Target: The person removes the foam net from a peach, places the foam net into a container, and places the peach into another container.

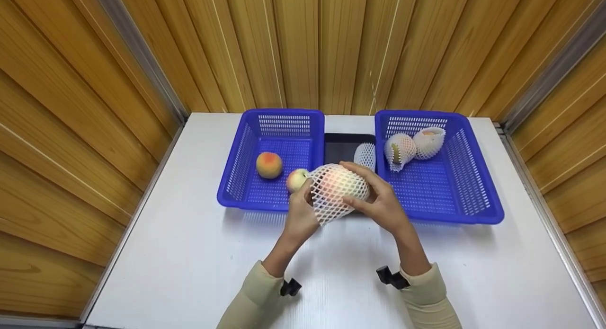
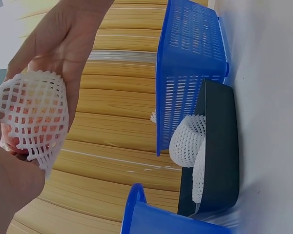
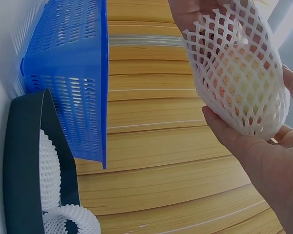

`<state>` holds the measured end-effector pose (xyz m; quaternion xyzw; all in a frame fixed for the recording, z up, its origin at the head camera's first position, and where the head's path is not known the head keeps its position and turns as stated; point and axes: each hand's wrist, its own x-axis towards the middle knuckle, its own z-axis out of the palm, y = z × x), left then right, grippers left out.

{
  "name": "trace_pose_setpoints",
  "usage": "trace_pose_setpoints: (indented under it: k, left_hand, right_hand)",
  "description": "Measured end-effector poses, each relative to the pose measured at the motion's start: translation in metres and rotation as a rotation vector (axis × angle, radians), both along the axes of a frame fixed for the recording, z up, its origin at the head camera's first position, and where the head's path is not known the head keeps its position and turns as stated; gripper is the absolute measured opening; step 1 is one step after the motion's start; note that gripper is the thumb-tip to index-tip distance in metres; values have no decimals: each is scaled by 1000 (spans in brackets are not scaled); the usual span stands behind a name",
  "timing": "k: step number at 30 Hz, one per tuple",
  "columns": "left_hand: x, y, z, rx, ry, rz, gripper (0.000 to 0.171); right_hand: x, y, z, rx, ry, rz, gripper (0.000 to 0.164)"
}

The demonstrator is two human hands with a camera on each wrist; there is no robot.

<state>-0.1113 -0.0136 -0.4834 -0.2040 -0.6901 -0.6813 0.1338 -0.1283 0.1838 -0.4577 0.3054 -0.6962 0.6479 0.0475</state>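
A pink-and-cream peach sits inside a white foam net sleeve, held up over the front of the black tray between both hands. My left hand pinches the loose, open end of the sleeve, its thumb at the edge. From the other side my right hand grips the covered peach, fingers above and thumb below. In the right wrist view the netting wraps the fruit and flares toward the left hand. Part of the left fingers is hidden behind the mesh.
The left blue basket holds two bare peaches. In the right blue basket lie two net-wrapped peaches. Between them a black tray contains foam net sleeves. Wooden-plank walls surround the white table.
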Motion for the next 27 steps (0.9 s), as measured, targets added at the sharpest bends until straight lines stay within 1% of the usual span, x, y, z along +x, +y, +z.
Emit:
trace_pose_setpoints:
  k: [7, 11, 15, 21, 24, 27]
  left_hand:
    - [2, -3, -3, 43, 11, -16, 55]
    - [2, -4, -4, 45, 21, -16, 56]
    - [2, -5, -5, 32, 55, 6, 57]
    - [1, -6, -4, 36, 99, 4, 56]
    - [1, -6, -4, 35, 103, 4, 57]
    - [0, -6, -3, 46, 69, -5, 58]
  right_hand:
    - [1, -1, 0, 33, 35, -25, 68]
    - [1, -2, 1, 38, 48, -39, 69]
    - [2, -3, 2, 40, 26, -59, 68]
    - [4, -4, 4, 22, -5, -92, 67]
    - [4, -3, 3, 17, -4, -98, 66]
    - [4, -2, 3, 8, -16, -100, 65]
